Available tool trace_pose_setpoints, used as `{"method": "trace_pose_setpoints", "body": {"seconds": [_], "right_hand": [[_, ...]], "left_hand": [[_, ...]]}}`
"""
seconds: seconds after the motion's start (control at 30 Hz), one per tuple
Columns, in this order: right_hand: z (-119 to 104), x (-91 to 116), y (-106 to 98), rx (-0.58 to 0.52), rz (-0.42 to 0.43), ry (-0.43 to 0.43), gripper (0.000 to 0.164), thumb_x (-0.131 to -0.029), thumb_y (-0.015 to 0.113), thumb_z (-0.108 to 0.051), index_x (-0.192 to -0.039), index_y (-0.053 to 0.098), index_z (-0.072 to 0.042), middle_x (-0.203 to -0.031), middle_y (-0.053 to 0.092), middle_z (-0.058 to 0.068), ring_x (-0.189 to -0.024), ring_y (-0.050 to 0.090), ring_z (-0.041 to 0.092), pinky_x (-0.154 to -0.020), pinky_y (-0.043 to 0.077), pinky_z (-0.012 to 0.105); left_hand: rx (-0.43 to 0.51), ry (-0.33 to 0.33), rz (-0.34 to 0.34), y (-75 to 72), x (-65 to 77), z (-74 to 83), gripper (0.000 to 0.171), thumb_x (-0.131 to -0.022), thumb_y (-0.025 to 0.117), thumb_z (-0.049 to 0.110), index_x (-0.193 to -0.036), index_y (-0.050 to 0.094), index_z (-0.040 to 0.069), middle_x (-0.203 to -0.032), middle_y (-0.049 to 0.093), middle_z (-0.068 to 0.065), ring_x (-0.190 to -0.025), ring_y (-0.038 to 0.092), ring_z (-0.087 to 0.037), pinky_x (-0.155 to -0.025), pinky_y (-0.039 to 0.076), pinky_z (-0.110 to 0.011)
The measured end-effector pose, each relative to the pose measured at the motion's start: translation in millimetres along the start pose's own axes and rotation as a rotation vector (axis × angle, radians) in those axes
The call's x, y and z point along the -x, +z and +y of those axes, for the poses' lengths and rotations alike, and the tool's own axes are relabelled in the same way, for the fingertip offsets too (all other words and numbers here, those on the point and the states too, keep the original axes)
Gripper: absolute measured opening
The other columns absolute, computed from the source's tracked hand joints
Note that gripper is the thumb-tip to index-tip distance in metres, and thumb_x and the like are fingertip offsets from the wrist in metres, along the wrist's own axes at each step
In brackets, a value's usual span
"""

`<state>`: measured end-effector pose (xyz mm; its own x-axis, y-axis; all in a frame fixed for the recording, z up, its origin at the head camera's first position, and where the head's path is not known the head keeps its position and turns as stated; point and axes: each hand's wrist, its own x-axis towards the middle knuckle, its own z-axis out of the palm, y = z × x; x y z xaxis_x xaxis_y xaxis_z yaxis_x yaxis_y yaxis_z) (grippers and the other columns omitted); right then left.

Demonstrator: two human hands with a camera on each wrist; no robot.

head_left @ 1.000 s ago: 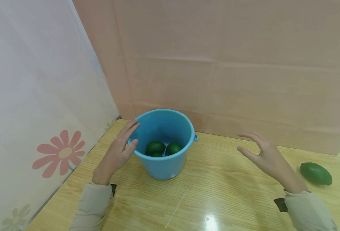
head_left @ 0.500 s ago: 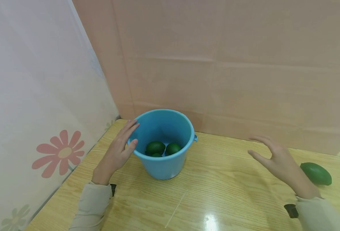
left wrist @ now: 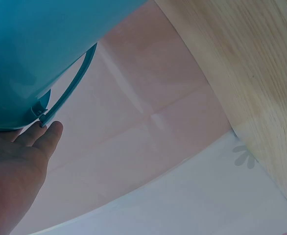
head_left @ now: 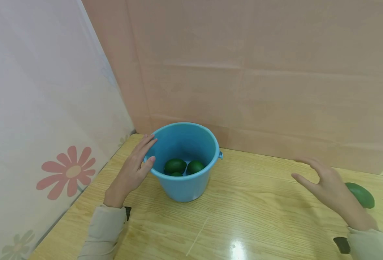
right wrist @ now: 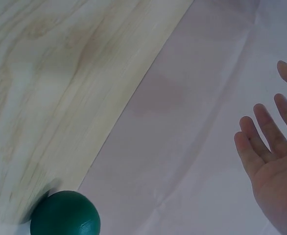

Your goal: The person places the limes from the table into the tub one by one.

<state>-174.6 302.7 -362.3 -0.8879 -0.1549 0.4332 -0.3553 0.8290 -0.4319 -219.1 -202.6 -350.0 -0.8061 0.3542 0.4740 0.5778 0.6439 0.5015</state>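
A light blue bucket (head_left: 185,187) stands upright on the wooden table, with several green oval fruits (head_left: 175,166) at its bottom. My left hand (head_left: 131,171) rests at the bucket's left rim, its fingers nearly straight over the edge and its thumb on the near side. In the left wrist view the bucket's handle (left wrist: 77,81) hangs down beside the fingertips. Over the table's right side, my right hand (head_left: 331,189) is in the air with fingers spread and nothing in them. Another green oval fruit (head_left: 362,195) lies on the table, partly hidden behind the right wrist.
A pinkish-tan cloth backdrop (head_left: 243,79) rises along the table's far edge. On the left, a white cloth with printed flowers (head_left: 71,171) borders the table (head_left: 243,216). A bright light reflection shows near the front.
My right hand has moved to the right and slightly nearer, away from the bucket, and its wrist now overlaps the loose fruit. The left hand and bucket have stayed in place.
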Motion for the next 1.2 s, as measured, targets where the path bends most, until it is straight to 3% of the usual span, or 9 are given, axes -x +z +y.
{"method": "trace_pose_setpoints", "body": {"seconds": [0.4, 0.53, 0.63, 0.8, 0.87, 0.93, 1.03, 1.13, 1.2], "right_hand": [[17, 12, -4, 0.011, -0.002, 0.013, 0.051, -0.079, 0.071, -0.021, -0.127, 0.052, -0.016, -0.125, 0.053, 0.013, -0.110, 0.022, -0.029, -0.081, 0.017, -0.003], [26, 16, -8, 0.027, -0.030, 0.054, 0.054, -0.081, 0.069, -0.023, -0.131, 0.049, -0.017, -0.129, 0.051, 0.014, -0.113, 0.019, -0.028, -0.095, 0.029, 0.024], [32, 19, -11, 0.034, -0.056, 0.080, 0.057, -0.083, 0.067, -0.024, -0.135, 0.045, -0.017, -0.131, 0.049, 0.017, -0.119, 0.016, -0.025, -0.088, 0.030, 0.051], [40, 23, -14, 0.044, -0.061, 0.086, 0.059, -0.082, 0.068, -0.024, -0.136, 0.044, -0.015, -0.132, 0.047, 0.021, -0.124, 0.014, -0.020, -0.080, 0.032, 0.059], [42, 24, -16, 0.054, -0.056, 0.083, 0.060, -0.081, 0.069, -0.024, -0.135, 0.045, -0.015, -0.130, 0.049, 0.022, -0.119, 0.029, -0.019, -0.080, 0.036, 0.051], [44, 24, -17, 0.063, -0.055, 0.074, 0.060, -0.080, 0.070, -0.022, -0.134, 0.046, -0.014, -0.127, 0.050, 0.022, -0.091, 0.052, -0.013, -0.068, 0.042, 0.040], [47, 27, -20, 0.080, -0.060, 0.077, 0.060, -0.080, 0.070, -0.021, -0.133, 0.046, -0.011, -0.114, 0.052, 0.020, -0.046, 0.036, -0.004, -0.048, 0.033, 0.024], [51, 31, -21, 0.066, -0.062, 0.101, 0.060, -0.081, 0.069, -0.021, -0.134, 0.044, -0.008, -0.118, 0.050, 0.024, -0.077, 0.057, -0.006, -0.068, 0.046, 0.037], [55, 33, -21, 0.054, -0.053, 0.117, 0.060, -0.081, 0.068, -0.022, -0.134, 0.044, -0.008, -0.124, 0.048, 0.026, -0.110, 0.040, -0.018, -0.089, 0.037, 0.054]], "left_hand": [[0.007, -0.008, -0.006, -0.4, -0.5, 0.3, 0.050, -0.096, 0.044, 0.022, -0.144, 0.030, 0.018, -0.152, 0.023, -0.003, -0.143, 0.010, -0.023, -0.107, 0.023, -0.060], [0.002, -0.007, -0.005, -0.1, -0.2, 0.4, 0.050, -0.096, 0.043, 0.024, -0.144, 0.030, 0.018, -0.152, 0.022, -0.002, -0.144, 0.009, -0.022, -0.108, 0.022, -0.059], [0.002, -0.005, -0.007, 0.0, -0.3, 0.4, 0.050, -0.096, 0.042, 0.026, -0.144, 0.030, 0.018, -0.152, 0.022, -0.002, -0.144, 0.008, -0.022, -0.108, 0.021, -0.059], [0.003, -0.005, -0.003, 0.0, -0.7, -0.1, 0.050, -0.096, 0.043, 0.025, -0.144, 0.030, 0.017, -0.152, 0.022, -0.002, -0.144, 0.009, -0.022, -0.108, 0.022, -0.059], [0.002, -0.005, -0.003, 0.1, -0.8, -0.2, 0.050, -0.096, 0.043, 0.024, -0.144, 0.030, 0.017, -0.152, 0.022, -0.002, -0.144, 0.009, -0.021, -0.108, 0.022, -0.059], [0.003, -0.004, -0.003, 0.4, -0.9, -0.6, 0.050, -0.096, 0.043, 0.024, -0.144, 0.030, 0.017, -0.152, 0.022, -0.002, -0.144, 0.008, -0.021, -0.108, 0.022, -0.059], [0.003, -0.005, -0.004, 0.6, -0.6, -0.7, 0.050, -0.096, 0.043, 0.025, -0.144, 0.030, 0.017, -0.152, 0.022, -0.001, -0.144, 0.009, -0.021, -0.108, 0.022, -0.059], [0.002, -0.006, -0.004, 0.7, -0.4, -1.1, 0.050, -0.096, 0.043, 0.026, -0.144, 0.030, 0.018, -0.152, 0.022, -0.001, -0.143, 0.009, -0.022, -0.107, 0.022, -0.059], [0.000, -0.008, -0.003, 0.7, -0.2, -1.2, 0.050, -0.096, 0.042, 0.027, -0.144, 0.030, 0.018, -0.152, 0.022, 0.000, -0.143, 0.009, -0.023, -0.107, 0.023, -0.059]]}}
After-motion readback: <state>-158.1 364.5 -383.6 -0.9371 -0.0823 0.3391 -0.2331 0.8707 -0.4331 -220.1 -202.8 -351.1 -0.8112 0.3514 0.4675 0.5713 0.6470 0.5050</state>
